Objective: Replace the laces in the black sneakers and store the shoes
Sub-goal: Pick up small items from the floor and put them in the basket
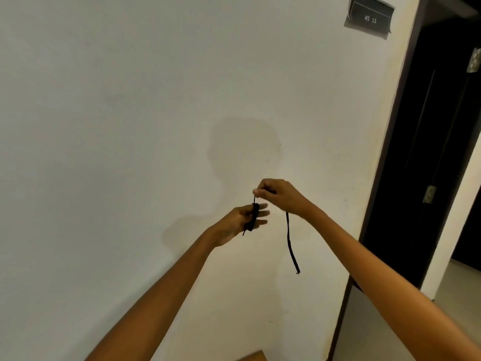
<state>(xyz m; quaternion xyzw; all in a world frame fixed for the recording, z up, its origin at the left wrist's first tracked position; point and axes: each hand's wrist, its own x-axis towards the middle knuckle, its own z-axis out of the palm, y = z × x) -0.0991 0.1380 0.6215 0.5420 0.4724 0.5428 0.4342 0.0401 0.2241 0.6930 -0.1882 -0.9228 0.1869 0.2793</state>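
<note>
A black shoelace (289,241) is held up in front of a white wall. Part of it is wound in a small coil around the fingers of my left hand (240,222), whose fingertips stick out straight. My right hand (279,195) is a little above and to the right, pinching the lace between thumb and fingers. A short stretch of lace runs from the coil up to that pinch. The loose end hangs down below my right wrist. No sneakers are in view.
The white wall (130,126) fills most of the view. A dark doorway with a black frame (416,126) stands at the right, hinges showing. A grey sign marked "WS 13" (369,18) hangs top right. A brown corner (253,356) shows at the bottom edge.
</note>
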